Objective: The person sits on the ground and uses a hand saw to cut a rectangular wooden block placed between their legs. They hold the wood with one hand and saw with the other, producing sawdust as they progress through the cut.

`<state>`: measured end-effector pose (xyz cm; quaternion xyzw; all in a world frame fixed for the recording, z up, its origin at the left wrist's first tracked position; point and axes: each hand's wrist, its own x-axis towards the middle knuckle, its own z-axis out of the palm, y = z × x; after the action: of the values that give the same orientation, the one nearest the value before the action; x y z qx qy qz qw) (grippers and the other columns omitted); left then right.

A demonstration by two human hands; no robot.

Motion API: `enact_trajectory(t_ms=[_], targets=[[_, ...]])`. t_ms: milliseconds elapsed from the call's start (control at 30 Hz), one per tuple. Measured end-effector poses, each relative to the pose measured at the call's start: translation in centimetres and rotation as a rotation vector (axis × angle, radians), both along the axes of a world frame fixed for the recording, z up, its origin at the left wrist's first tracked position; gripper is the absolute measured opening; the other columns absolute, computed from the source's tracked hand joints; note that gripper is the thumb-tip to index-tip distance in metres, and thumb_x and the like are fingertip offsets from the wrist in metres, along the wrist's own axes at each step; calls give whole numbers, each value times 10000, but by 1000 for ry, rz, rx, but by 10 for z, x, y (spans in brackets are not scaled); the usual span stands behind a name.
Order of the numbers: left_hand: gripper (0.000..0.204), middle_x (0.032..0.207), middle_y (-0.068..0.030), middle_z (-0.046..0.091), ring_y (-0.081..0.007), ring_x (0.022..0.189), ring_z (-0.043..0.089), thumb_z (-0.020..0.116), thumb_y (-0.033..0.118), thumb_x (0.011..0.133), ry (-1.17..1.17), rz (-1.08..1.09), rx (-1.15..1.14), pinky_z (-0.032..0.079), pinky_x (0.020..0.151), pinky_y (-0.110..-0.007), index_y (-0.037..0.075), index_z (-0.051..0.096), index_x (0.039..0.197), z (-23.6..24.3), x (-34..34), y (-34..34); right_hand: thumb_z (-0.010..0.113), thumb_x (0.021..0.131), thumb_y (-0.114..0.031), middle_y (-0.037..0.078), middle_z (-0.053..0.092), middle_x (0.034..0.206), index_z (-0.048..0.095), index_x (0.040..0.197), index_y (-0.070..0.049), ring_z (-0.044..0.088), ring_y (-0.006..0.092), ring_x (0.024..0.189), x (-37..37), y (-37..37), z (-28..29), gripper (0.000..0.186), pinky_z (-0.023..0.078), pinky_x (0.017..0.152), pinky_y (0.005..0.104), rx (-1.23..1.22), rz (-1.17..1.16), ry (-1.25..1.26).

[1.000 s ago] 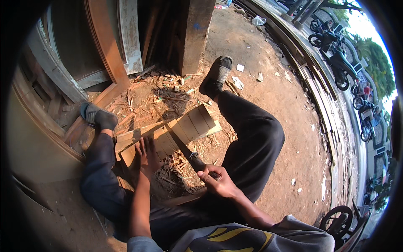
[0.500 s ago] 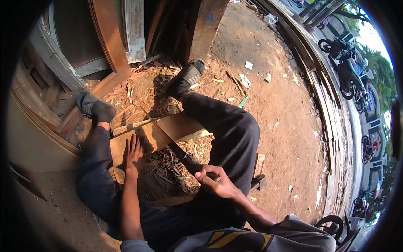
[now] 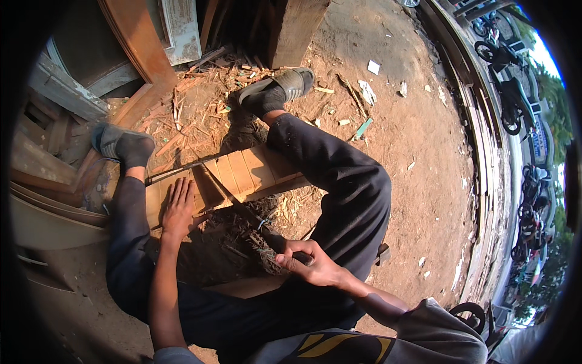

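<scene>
My left hand (image 3: 177,209) lies flat, fingers stretched out, on the left part of a light wooden board (image 3: 257,168). Several straight lines run across the board's face. In my right hand (image 3: 312,265) is the handle of a handsaw, my fingers wrapped round it. The narrow dark saw blade (image 3: 233,197) slants over the board just right of my left hand, its tip near the far edge. A pale tie circles the saw close to the handle. How deep the teeth sit in the wood, I cannot tell.
Wood scraps and shavings (image 3: 194,130) litter the dirt beyond the board. My sandalled feet (image 3: 285,88) flank it. Old door frames (image 3: 136,39) lean at the left; a thick post (image 3: 297,36) stands ahead. Stacked planks (image 3: 485,176) and parked motorcycles (image 3: 512,97) line the right.
The saw has drawn back toward me, so its tip reaches less far past the board's far edge. My left hand stays on the board. The whole view has shifted somewhat.
</scene>
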<state>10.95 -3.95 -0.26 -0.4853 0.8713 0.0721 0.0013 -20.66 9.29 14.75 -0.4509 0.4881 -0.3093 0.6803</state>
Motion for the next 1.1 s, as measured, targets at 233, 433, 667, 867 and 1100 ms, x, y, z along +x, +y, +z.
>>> enact_trajectory(t_ms=[233, 433, 667, 867, 1100], targets=[[927, 1465, -177, 298, -302, 1388, 237, 743, 84, 647, -45, -32, -39, 177, 1164, -411, -16, 245, 1422, -6, -1, -6, 576, 945, -210, -7, 516, 682, 511, 712, -33, 465, 53, 713, 18, -14, -22, 300, 391, 646, 257, 38, -72, 9], [931, 1466, -174, 298, -301, 1387, 240, 745, 75, 638, -38, -41, -74, 176, 1165, -409, -14, 249, 1422, -14, 4, -3, 610, 899, -81, -9, 559, 706, 504, 684, -26, 565, 36, 844, 18, 3, -20, 245, 438, 791, 225, 18, -96, -67], [854, 1467, -168, 305, -311, 1379, 259, 732, 170, 697, -74, -20, 13, 183, 1160, -433, -7, 295, 1409, 4, -6, -2, 625, 881, -87, -48, 444, 609, 449, 617, -56, 386, 17, 607, 34, -42, -35, 318, 330, 569, 206, 26, -219, -46], [690, 1459, -156, 327, -305, 1376, 268, 607, 168, 805, -281, -84, -170, 197, 1156, -431, -12, 313, 1402, -18, 5, -2, 605, 890, -80, -26, 506, 688, 462, 676, -37, 481, 26, 748, 15, 2, -6, 261, 424, 758, 212, 42, -112, -34], [739, 1441, -170, 359, -311, 1376, 267, 529, 473, 837, -44, -53, -102, 201, 1152, -436, -32, 387, 1358, -11, 3, -2, 626, 868, -80, -14, 474, 643, 473, 684, -28, 449, 40, 685, 61, -54, -22, 245, 393, 657, 215, -4, -102, 56]])
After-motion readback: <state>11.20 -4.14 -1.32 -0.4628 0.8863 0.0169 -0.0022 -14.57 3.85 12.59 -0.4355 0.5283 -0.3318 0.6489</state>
